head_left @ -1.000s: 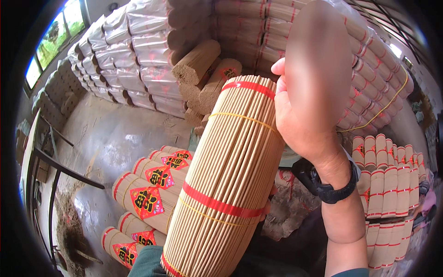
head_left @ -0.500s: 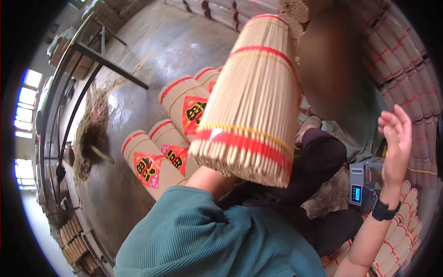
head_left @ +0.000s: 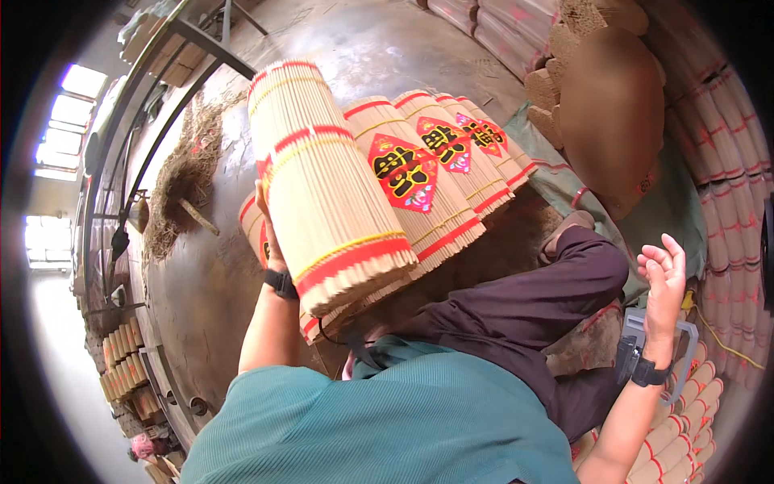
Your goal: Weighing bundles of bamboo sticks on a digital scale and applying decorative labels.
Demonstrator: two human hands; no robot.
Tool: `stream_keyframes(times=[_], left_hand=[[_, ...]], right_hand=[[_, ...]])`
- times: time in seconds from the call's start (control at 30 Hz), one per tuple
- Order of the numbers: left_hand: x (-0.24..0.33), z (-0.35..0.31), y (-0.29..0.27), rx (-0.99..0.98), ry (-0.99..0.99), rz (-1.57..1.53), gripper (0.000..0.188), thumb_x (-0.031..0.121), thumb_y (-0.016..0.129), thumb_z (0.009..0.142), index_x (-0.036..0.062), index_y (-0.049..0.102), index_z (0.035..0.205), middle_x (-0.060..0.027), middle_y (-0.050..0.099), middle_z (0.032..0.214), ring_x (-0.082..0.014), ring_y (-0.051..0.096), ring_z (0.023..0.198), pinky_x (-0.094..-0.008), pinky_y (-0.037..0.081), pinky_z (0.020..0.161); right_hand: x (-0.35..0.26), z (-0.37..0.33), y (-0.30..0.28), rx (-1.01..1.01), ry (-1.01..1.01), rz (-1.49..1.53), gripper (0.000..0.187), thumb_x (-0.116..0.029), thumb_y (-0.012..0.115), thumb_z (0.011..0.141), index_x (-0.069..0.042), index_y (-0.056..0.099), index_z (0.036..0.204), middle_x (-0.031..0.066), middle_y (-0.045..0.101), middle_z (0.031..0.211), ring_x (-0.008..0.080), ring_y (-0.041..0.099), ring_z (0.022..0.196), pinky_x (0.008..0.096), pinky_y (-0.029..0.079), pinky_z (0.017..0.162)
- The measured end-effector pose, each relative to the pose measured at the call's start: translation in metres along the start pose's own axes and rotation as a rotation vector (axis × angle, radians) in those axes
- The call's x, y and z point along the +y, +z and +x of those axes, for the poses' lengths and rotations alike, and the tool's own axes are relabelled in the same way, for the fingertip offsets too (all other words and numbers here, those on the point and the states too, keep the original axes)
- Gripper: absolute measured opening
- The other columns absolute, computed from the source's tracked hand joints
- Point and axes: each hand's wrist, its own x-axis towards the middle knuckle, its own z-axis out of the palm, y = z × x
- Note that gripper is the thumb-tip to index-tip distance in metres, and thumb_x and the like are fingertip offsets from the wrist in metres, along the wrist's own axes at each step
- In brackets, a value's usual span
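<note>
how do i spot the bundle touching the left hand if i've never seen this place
Find the teal shirt at the bottom, then go up to the left hand. The bundle lies against that hand. Unlike its neighbours to the right, which face up with red diamond labels, it shows a red band between its end bands.

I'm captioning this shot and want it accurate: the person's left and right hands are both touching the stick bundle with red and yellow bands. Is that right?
Not quite: the head view shows the right hand raised well apart from the stick bundle. The left hand does touch it, and its bands are red and yellow.
</note>
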Motion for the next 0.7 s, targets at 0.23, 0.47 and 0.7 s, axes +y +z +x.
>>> stream_keyframes(times=[0.23, 0.47, 0.7], left_hand=[[-0.002, -0.018, -0.049, -0.027, -0.074, 0.225, 0.071, 0.056, 0.056, 0.086, 0.0042, 0.044, 0.133, -0.0114, 0.057, 0.126, -0.0233, 0.058, 0.111, -0.0397, 0.047, 0.097], [-0.009, -0.012, -0.058, 0.088, -0.163, 0.251, 0.061, 0.045, 0.068, 0.082, 0.0023, 0.052, 0.122, -0.0113, 0.064, 0.112, -0.0188, 0.065, 0.096, -0.0353, 0.055, 0.085], [0.003, -0.009, -0.059, 0.053, -0.149, 0.252, 0.050, 0.036, 0.063, 0.088, 0.0027, 0.052, 0.124, -0.0100, 0.063, 0.117, -0.0199, 0.062, 0.103, -0.0358, 0.050, 0.092]], right_hand=[[0.005, 0.009, 0.016, -0.057, 0.028, 0.026, 0.044, -0.003, 0.050, 0.087, 0.000, 0.041, 0.130, 0.0083, 0.058, 0.103, 0.0124, 0.057, 0.087, 0.0253, 0.047, 0.080], [0.010, 0.008, 0.016, -0.085, 0.061, 0.017, 0.042, -0.003, 0.051, 0.087, 0.000, 0.042, 0.128, 0.0068, 0.059, 0.101, 0.0111, 0.057, 0.086, 0.0244, 0.047, 0.079], [0.022, 0.006, 0.015, -0.082, 0.093, 0.084, 0.039, -0.004, 0.051, 0.088, 0.000, 0.044, 0.126, 0.0062, 0.059, 0.100, 0.0107, 0.057, 0.085, 0.0240, 0.047, 0.078]])
